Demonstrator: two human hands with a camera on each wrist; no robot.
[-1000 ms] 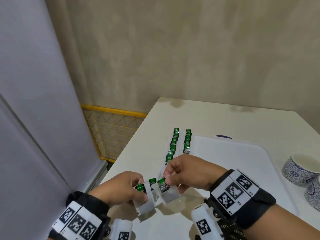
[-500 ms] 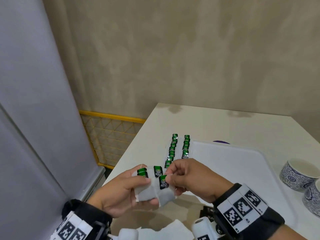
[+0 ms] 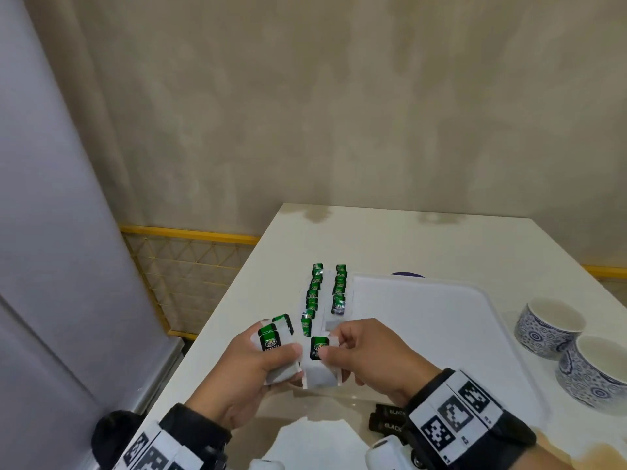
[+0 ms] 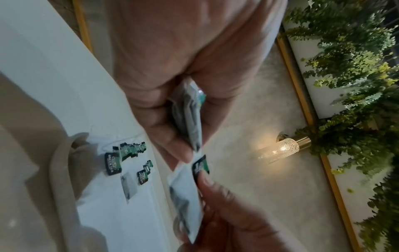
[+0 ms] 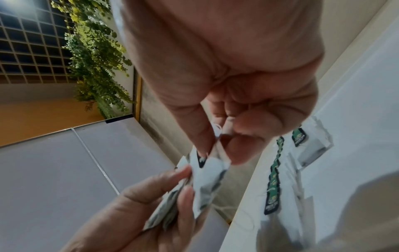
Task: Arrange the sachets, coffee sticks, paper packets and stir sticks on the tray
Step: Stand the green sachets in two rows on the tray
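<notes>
Green-labelled tea sachets are the things in hand. My left hand [image 3: 271, 347] grips a small stack of sachets [image 3: 275, 337], thumb across their front; the left wrist view shows the stack [image 4: 190, 119] edge-on. My right hand [image 3: 334, 344] pinches a single sachet [image 3: 320, 362] by its green label, just right of the stack and touching it; this sachet [image 5: 207, 179] also shows below my right fingertips. Both hands hover over the table's near left corner. Two rows of sachets [image 3: 314, 293] lie beside the white tray's [image 3: 441, 320] left rim.
Two blue-patterned cups [image 3: 549, 329] stand right of the tray. Black coffee sticks [image 3: 386, 420] lie under my right wrist, and white paper packets [image 3: 315, 442] sit at the near table edge. A grey panel and a yellow-framed mesh are left of the table.
Both hands have lifted slightly with the sachets. My right hand has drawn one sachet off the left hand's stack toward the right. The head view has tilted up.
</notes>
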